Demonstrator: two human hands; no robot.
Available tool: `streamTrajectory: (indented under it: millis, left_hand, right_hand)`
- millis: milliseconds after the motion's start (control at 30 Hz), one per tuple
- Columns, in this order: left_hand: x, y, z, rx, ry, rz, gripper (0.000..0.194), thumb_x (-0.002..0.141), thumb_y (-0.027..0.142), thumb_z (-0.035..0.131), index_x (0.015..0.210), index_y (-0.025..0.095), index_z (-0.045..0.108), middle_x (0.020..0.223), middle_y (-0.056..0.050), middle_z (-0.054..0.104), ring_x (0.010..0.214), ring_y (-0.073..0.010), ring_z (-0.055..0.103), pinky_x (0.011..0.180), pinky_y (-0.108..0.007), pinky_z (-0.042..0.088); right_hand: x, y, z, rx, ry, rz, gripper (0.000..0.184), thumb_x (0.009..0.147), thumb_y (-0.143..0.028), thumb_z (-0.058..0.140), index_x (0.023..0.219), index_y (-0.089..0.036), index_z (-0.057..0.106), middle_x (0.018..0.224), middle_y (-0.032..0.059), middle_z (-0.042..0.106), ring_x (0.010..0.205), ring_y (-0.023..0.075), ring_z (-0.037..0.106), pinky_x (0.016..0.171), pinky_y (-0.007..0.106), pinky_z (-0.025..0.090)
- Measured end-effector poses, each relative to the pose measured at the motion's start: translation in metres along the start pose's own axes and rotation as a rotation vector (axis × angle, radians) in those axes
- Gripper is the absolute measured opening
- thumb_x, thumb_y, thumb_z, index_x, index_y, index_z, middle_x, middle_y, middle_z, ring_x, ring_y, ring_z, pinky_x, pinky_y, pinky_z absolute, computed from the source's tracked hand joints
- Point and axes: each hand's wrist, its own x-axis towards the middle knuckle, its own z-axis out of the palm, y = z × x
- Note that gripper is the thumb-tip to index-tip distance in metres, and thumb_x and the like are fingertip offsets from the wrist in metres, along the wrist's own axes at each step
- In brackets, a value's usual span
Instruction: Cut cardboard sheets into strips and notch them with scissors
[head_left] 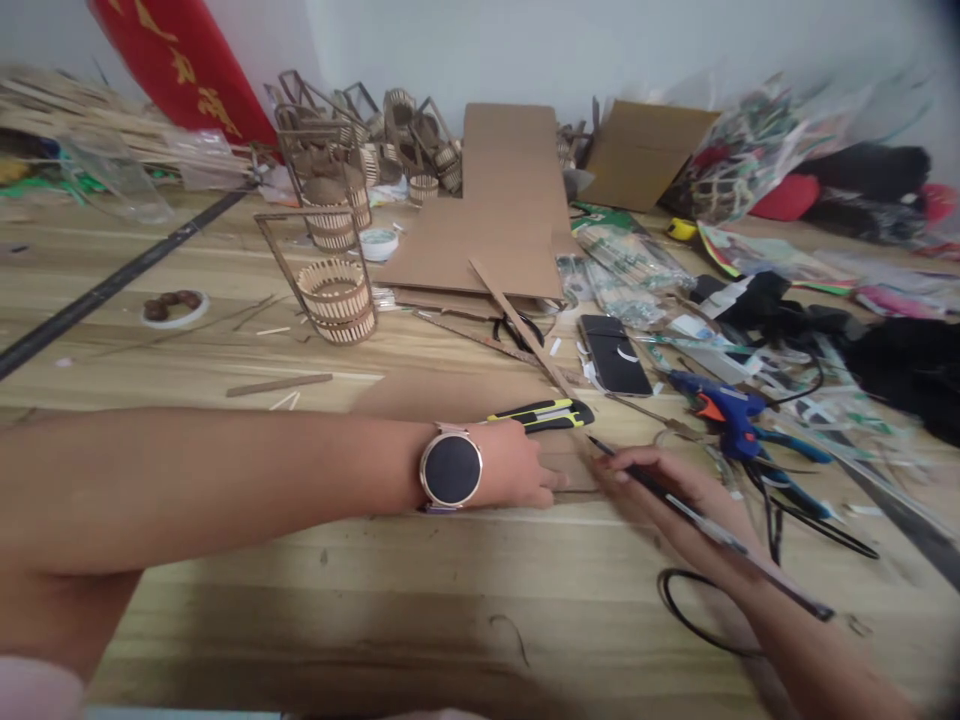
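My left hand [517, 465], with a round watch [451, 469] on its wrist, lies with fingers stretched out on a flat brown piece of cardboard [577, 474]. A slim pen [694, 520] is gripped in my right hand [705, 488], its dark tip pointing to the upper left, close to the cardboard's right end. Just beyond my left hand rests a black and yellow utility knife [544, 414]. A long thin wooden strip [517, 322] runs diagonally from the large cardboard sheet down to the knife.
Small slatted baskets with tall handles [334, 300] stand back left, near a dish of brown balls [176, 308]. A large cardboard sheet [510, 200] lies behind. On the right are a phone [615, 355], a blue glue gun [731, 410], pliers [795, 490] and a looping black cable [667, 610].
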Motion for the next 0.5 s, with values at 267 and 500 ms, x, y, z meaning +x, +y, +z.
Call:
streamTrajectory:
  millis: [267,500]
  left_hand:
    - [-0.003,0.003,-0.012,0.004,-0.057,-0.019,0.050,0.079,-0.004,0.060,0.108,0.035,0.074,0.156,0.010,0.049,0.098,-0.0218,0.070,0.066,-0.038,0.053]
    - [-0.006,0.007,-0.014,-0.068,-0.005,-0.217,0.046,0.080,0.005,0.065,0.097,0.046,0.076,0.150,0.024,0.051,0.095,-0.0165,0.069,0.070,-0.033,0.051]
  right_hand:
    - [0.003,-0.015,0.008,-0.026,0.042,0.074,0.029,0.087,-0.051,0.056,0.092,-0.028,0.073,0.097,0.0063,0.080,0.092,0.0288,0.075,0.077,0.038,0.059]
    - [-0.001,-0.020,0.012,0.019,0.179,0.066,0.027,0.086,-0.052,0.061,0.090,-0.028,0.072,0.088,0.0058,0.079,0.083,0.0271,0.074,0.069,0.037,0.058]
